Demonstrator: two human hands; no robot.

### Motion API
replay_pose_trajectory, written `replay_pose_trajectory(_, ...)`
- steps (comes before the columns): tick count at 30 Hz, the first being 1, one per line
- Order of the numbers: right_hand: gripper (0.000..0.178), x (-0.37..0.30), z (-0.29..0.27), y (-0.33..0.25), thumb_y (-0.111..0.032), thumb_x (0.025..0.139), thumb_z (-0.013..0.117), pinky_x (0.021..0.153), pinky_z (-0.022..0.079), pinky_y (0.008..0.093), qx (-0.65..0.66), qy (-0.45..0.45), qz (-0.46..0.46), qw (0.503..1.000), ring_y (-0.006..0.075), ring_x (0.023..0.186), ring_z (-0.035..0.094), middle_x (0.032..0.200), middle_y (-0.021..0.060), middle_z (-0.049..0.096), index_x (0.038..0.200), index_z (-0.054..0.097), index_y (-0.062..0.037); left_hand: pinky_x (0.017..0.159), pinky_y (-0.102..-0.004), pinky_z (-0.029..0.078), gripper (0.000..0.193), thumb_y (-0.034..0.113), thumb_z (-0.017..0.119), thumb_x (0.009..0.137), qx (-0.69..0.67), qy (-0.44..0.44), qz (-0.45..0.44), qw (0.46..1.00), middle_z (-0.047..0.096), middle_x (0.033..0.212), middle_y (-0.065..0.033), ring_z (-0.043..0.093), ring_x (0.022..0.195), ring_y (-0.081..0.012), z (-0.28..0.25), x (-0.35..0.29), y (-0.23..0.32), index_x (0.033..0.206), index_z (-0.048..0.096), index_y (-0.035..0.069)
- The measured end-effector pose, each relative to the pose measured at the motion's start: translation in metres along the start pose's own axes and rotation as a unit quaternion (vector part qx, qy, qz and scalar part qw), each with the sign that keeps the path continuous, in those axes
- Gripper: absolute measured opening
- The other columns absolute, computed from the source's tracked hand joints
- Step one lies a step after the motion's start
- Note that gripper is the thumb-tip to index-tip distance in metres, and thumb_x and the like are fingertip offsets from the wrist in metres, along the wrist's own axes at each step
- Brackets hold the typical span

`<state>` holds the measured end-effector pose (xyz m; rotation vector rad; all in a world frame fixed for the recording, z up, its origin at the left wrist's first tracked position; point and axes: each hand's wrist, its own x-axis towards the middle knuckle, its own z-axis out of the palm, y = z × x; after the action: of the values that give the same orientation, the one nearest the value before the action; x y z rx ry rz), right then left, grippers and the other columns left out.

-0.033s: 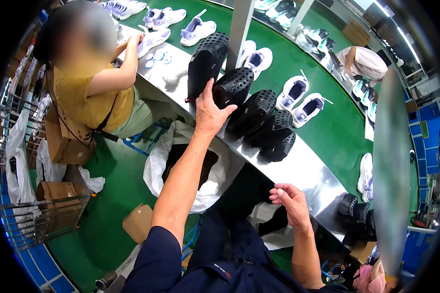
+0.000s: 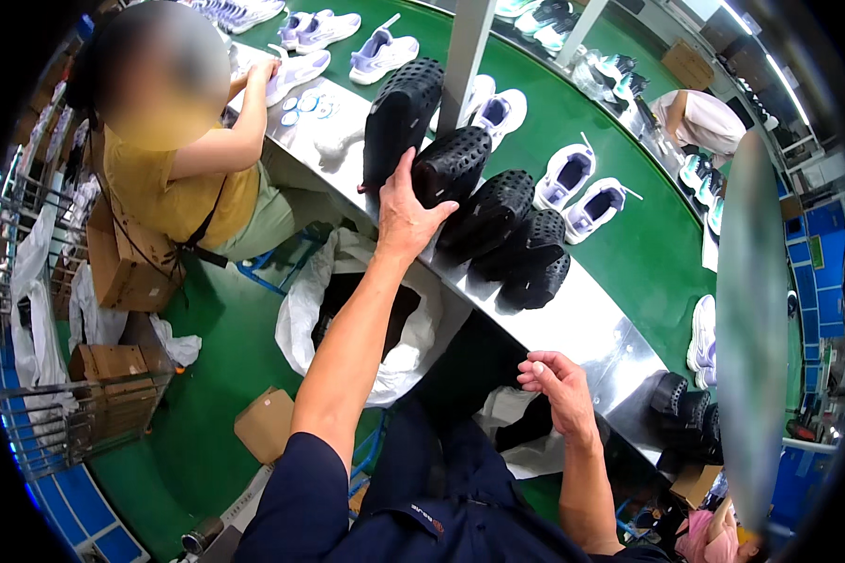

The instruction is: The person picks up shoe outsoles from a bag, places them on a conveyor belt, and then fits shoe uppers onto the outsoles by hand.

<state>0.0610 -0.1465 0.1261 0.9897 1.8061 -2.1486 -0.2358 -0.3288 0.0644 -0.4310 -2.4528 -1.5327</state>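
Observation:
Several black shoe forms with perforated tops stand in a row on the metal bench edge [image 2: 587, 328]. My left hand [image 2: 406, 220] is closed round the near end of the second black shoe form [image 2: 453, 164], thumb on its right side and fingers on its left. Touching its left side is a taller black shoe form [image 2: 404, 117]; two more stand to the right, one being a black shoe form [image 2: 498, 211]. My right hand [image 2: 556, 383] hovers in front of the bench, its fingers loosely curled with nothing visible in them.
Behind the bench edge, a green conveyor belt [image 2: 535, 113] carries white-and-lilac sneakers [image 2: 565, 176]. Below stands a white sack [image 2: 300, 319] with dark contents. On the left a seated person [image 2: 174, 178] works at the bench. Black objects [image 2: 681, 403] lie at the bench's right end.

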Motion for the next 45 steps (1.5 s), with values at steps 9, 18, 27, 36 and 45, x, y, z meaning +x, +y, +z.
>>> replay_pose_trajectory(9,0.032,-0.022,-0.018,0.020,-0.018,0.095,0.067,0.077,0.052,0.0268,-0.057,0.046,0.017,0.997,0.0137,0.086,0.065,0.098,0.0087,0.067,0.117,0.061,0.0053,0.088,-0.0365,0.052,0.060,0.019,0.076,0.084,-0.032,0.032,-0.104,0.994,0.063,0.120,-0.0201,0.062,0.108,-0.0266,-0.026,-0.052,-0.018,0.136,0.050,0.005)
replay_pose_trajectory(18,0.039,-0.114,-0.093,0.151,-0.028,0.086,0.071,0.083,0.054,0.0386,-0.353,0.185,0.147,0.905,0.0309,0.093,0.070,0.098,0.0200,0.072,0.109,0.067,0.0024,0.075,-0.0495,0.049,0.044,0.035,0.047,0.096,0.183,-0.573,-0.104,0.792,0.068,0.078,-0.0198,0.065,0.079,-0.0397,-0.104,-0.332,-0.159,0.074,0.070,0.004)
replay_pose_trajectory(27,0.027,-0.149,-0.116,0.265,-0.027,0.089,0.071,0.054,0.050,0.0311,-0.066,0.302,0.279,0.909,0.0146,0.064,0.063,0.078,0.0084,0.067,0.092,0.068,-0.0003,0.067,-0.0409,0.055,0.035,0.032,0.057,0.097,0.010,-0.653,-0.106,0.750,0.070,0.074,-0.0151,0.067,0.065,-0.0305,-0.137,-0.409,-0.307,0.085,0.072,0.002)
replay_pose_trajectory(36,0.027,-0.129,-0.170,0.241,-0.026,0.088,0.070,0.072,0.052,0.0413,-0.026,0.503,0.066,0.861,0.0288,0.070,0.068,0.073,0.0154,0.068,0.084,0.064,0.0001,0.058,-0.0314,0.054,0.022,0.019,0.062,0.094,0.077,-0.583,-0.062,0.807,0.069,0.079,-0.0092,0.066,0.067,-0.0181,-0.010,-0.293,-0.218,0.093,0.068,-0.002)
replay_pose_trajectory(45,0.023,-0.140,-0.303,0.193,-0.023,0.095,0.067,0.054,0.050,0.0295,0.016,0.734,-0.113,0.670,0.0141,0.060,0.063,0.070,0.0049,0.062,0.090,0.055,-0.0040,0.061,-0.0274,0.050,0.022,0.022,0.065,0.092,0.067,-0.573,-0.134,0.805,0.066,0.075,-0.0045,0.062,0.068,-0.0125,0.078,-0.275,0.035,0.094,0.069,0.000)
